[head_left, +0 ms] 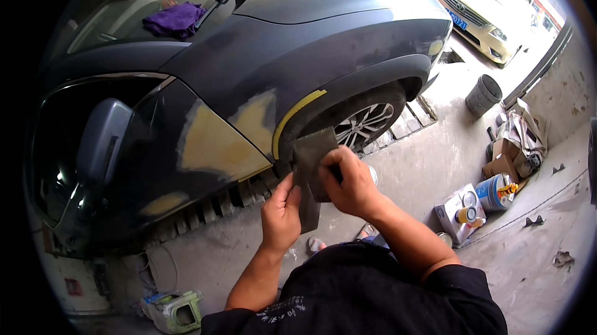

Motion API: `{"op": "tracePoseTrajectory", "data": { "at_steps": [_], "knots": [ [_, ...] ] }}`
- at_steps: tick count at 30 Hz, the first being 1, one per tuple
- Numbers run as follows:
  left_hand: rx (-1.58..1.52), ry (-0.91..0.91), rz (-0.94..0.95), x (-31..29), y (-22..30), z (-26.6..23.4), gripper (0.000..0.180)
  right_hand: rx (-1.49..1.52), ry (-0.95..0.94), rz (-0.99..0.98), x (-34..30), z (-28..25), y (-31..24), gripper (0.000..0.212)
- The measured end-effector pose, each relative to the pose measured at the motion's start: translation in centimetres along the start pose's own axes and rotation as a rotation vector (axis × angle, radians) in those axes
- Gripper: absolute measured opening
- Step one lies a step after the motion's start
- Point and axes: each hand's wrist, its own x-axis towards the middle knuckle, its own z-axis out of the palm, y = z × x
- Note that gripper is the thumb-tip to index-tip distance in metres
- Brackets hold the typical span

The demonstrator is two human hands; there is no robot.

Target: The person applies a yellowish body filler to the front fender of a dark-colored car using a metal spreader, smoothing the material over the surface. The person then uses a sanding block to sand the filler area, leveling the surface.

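A dark grey sheet of sandpaper (314,144) is held up in front of my body, its lower part hanging as a narrow strip. My left hand (280,218) pinches its left edge between thumb and fingers. With curled fingers, my right hand (352,181) grips its right side, hiding part of the sheet. Beyond it stands a dark grey car (292,42) with a dull, scuffed finish. Pale yellow filler patches (217,142) cover parts of its door and fender. Yellow tape (297,114) lines the rear part of the wheel arch above the wheel (367,120).
A purple cloth (175,19) lies on the windshield, and the side mirror (104,139) juts out at left. On the right are a dark bucket (484,95), a blue-and-white can (495,192) and a white box (457,214). A green-edged part (177,311) lies lower left. A white car (482,8) stands far right.
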Motion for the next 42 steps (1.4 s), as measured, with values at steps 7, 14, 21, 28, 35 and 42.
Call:
{"op": "tracePoseTrajectory", "data": {
  "at_steps": [7,14,21,28,35,42],
  "knots": [
    [-0.057,-0.004,-0.031,0.3,-0.4,0.1,0.029,0.013,-0.008,-0.056,-0.5,0.2,-0.1,0.016],
    [0.006,0.020,-0.003,0.2,-0.9,0.5,0.029,-0.081,0.011,-0.103,-1.7,0.6,0.0,0.016],
    [0.091,-0.002,0.035,0.5,-0.1,0.4,0.029,-0.128,-0.001,-0.136,-2.6,0.9,0.3,0.016],
    [0.109,0.037,0.059,0.1,-0.4,0.1,0.028,-0.147,-0.001,-0.109,-3.5,1.4,-0.5,0.015],
    [0.097,-0.008,0.063,0.7,0.2,0.0,0.028,-0.063,-0.002,-0.060,-2.9,1.2,-0.4,0.016],
    [-0.213,-0.043,-0.089,-0.4,-2.1,-0.7,0.029,-0.108,0.243,-0.001,2.3,-3.0,-0.2,0.053]
  ]
}}
